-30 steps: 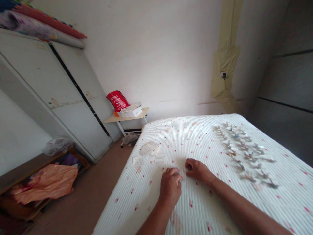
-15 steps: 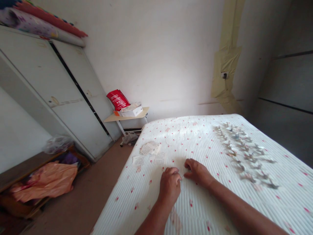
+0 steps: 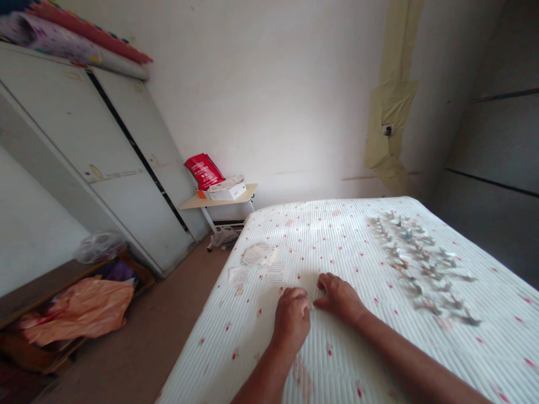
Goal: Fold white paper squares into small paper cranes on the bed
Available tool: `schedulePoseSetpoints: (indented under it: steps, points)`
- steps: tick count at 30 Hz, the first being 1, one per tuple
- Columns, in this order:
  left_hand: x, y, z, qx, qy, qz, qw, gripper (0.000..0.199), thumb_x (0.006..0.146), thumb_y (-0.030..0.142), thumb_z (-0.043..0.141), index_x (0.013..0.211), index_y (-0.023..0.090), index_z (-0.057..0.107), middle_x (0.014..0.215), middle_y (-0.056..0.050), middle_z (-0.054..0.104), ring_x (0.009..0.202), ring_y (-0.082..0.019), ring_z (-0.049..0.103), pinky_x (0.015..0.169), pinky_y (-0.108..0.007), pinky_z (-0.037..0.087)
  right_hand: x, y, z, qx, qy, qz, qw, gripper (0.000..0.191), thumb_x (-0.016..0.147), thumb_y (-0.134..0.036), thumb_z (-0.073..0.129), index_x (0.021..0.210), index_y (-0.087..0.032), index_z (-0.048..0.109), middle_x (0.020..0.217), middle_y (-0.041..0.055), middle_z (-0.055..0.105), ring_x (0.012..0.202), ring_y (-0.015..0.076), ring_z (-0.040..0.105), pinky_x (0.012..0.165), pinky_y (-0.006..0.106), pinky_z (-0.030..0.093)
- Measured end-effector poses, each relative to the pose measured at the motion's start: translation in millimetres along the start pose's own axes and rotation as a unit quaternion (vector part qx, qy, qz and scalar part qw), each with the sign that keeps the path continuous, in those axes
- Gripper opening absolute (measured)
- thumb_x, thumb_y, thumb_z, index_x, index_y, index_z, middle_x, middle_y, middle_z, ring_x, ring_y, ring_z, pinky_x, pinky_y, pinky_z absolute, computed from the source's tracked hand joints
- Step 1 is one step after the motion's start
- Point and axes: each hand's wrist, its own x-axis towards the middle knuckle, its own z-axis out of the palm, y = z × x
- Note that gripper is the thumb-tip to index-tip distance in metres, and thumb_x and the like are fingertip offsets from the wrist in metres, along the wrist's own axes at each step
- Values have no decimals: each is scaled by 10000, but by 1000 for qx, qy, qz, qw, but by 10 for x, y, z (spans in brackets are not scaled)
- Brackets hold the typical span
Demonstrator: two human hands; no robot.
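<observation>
My left hand and my right hand rest close together on a white ribbed mattress with small red dots. Their fingers curl toward each other, almost meeting. A pale patch between them may be a sheet of paper, but it blends into the mattress. To the right lies a spread of several small folded paper shapes. Printed paper slips lie on the mattress beyond my left hand.
A small table holds a red bag and a white box. A white metal wardrobe stands at left, above a shelf with an orange bag. A brown floor runs beside the mattress.
My right thumb has slid a little left, toward my left hand. The view has drifted slightly. The paper shapes and slips have not visibly moved.
</observation>
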Motion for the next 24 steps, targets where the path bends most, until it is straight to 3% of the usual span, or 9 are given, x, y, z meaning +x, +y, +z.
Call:
schedulePoseSetpoints:
  steps: [9, 14, 17, 20, 24]
  points:
    - [10, -58, 0, -22, 26, -22, 999, 276, 613, -73, 413, 580, 165, 550, 791, -18, 604, 813, -141, 505, 792, -284, 396, -18, -55, 3, -38, 5, 5, 999, 240, 629, -301, 640, 803, -184, 524, 820, 36, 573, 739, 171, 530, 602, 249, 314]
    - [10, -42, -4, -24, 42, -22, 999, 249, 669, -28, 410, 594, 166, 546, 753, -23, 590, 791, -146, 504, 774, -287, 401, -38, -88, 19, -54, 24, 6, 998, 317, 603, -361, 666, 819, -178, 525, 845, 59, 567, 791, 207, 528, 649, 277, 339]
    - [7, -21, -10, -28, 49, -18, 998, 262, 657, -39, 401, 615, 166, 559, 739, -20, 579, 778, -143, 501, 768, -283, 403, -5, 25, -16, 10, -14, -23, 1000, 302, 592, -337, 672, 800, -174, 527, 817, 42, 562, 758, 179, 516, 650, 260, 346]
    - [2, 6, -22, -29, 50, 11, 998, 317, 624, -65, 395, 683, 172, 597, 750, -17, 572, 787, -141, 493, 775, -281, 400, 38, 187, -76, 107, -61, -79, 989, 167, 621, -210, 606, 762, -177, 522, 767, 1, 543, 681, 126, 477, 604, 217, 338]
    - [-10, 67, -32, 8, 10, 57, 998, 406, 626, -58, 418, 823, 213, 647, 806, -25, 554, 825, -156, 471, 754, -285, 392, 61, 286, -99, 163, -48, -93, 981, 153, 615, -65, 458, 711, -172, 509, 689, -20, 507, 634, 102, 440, 578, 201, 316]
